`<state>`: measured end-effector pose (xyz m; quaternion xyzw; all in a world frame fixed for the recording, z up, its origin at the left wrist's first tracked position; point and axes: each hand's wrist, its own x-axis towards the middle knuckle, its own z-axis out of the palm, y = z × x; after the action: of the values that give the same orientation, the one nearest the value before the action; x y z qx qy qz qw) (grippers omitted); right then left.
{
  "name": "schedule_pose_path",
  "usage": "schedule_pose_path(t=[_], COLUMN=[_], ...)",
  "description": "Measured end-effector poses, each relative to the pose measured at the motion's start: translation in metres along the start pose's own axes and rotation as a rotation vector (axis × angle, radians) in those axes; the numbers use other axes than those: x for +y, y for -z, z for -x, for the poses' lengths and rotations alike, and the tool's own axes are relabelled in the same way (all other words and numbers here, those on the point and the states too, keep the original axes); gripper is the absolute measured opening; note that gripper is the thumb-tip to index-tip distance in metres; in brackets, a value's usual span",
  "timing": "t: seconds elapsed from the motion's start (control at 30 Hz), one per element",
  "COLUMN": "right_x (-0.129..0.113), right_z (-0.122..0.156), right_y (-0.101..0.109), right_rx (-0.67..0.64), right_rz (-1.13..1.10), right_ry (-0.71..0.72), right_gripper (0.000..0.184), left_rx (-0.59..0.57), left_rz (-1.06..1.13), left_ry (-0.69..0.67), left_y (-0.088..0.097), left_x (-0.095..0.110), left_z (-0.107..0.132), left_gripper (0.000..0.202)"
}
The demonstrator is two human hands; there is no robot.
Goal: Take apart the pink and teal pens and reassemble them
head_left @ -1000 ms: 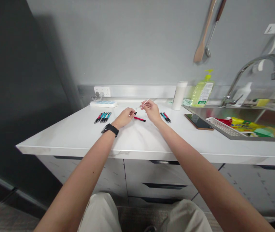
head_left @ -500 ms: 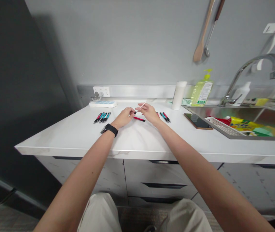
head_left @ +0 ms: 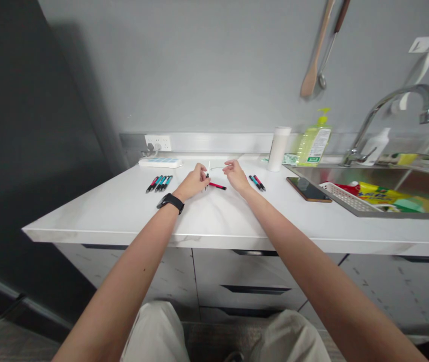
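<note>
My left hand point(head_left: 195, 182), a black watch on its wrist, pinches a small black pen part with a thin white refill point(head_left: 209, 168) standing up from it. A red pen barrel point(head_left: 218, 186) lies on the white counter point(head_left: 214, 216) between my hands. To the right of the barrel hovers my right hand point(head_left: 234, 173), fingers curled together. A faint thin thing seems to run from its fingertips toward the refill, too small to name.
Several teal and red pens point(head_left: 159, 183) lie left of my hands, with three more pens point(head_left: 257, 182) to the right. A phone point(head_left: 308, 189), white cylinder point(head_left: 278, 148), soap bottle point(head_left: 314, 143), power strip point(head_left: 161, 162) and sink point(head_left: 388, 198) with faucet surround them.
The white refill went from my right hand to the black part in my left hand and now stands upright. My right hand has drawn back a little to the right.
</note>
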<state>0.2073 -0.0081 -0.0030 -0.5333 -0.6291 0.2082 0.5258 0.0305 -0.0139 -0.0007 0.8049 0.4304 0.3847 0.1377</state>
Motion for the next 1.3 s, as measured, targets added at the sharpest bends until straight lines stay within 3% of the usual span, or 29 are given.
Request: schedule_pose_path(t=[0.17,0.33,0.53,0.87,1.07,1.2,1.3], right_x=[0.01,0.019,0.023,0.018,0.018,0.017,0.013], right_z=[0.006,0.006,0.003,0.005,0.005,0.003,0.002], right_y=[0.007,0.008,0.008,0.009,0.01,0.008,0.005], right_rx=[-0.121,-0.287,-0.255,-0.253,-0.225,-0.145,-0.113], right_rz=[0.492,0.654,0.663,0.63,0.598,0.488,0.244], right_ry=[0.028,0.024,0.11,0.061,0.065,0.05,-0.026], right_gripper=[0.035,0.035,0.033,0.028,0.034,0.032,0.024], left_rx=[-0.065,-0.213,-0.158,-0.129,-0.109,-0.112,-0.124], left_rz=[-0.181,-0.318,-0.263,-0.275,-0.21,-0.175,-0.144], left_ry=[0.161,0.274,0.208,0.173,0.058,-0.005,-0.033], left_y=[0.003,0.003,0.001,0.002,0.003,0.003,0.003], left_x=[-0.003,-0.007,-0.014,-0.012,-0.006,-0.003,-0.001], left_z=[0.002,0.005,0.004,0.003,0.003,0.003,0.003], left_gripper=[0.031,0.029,0.02,0.016,0.014,0.014,0.014])
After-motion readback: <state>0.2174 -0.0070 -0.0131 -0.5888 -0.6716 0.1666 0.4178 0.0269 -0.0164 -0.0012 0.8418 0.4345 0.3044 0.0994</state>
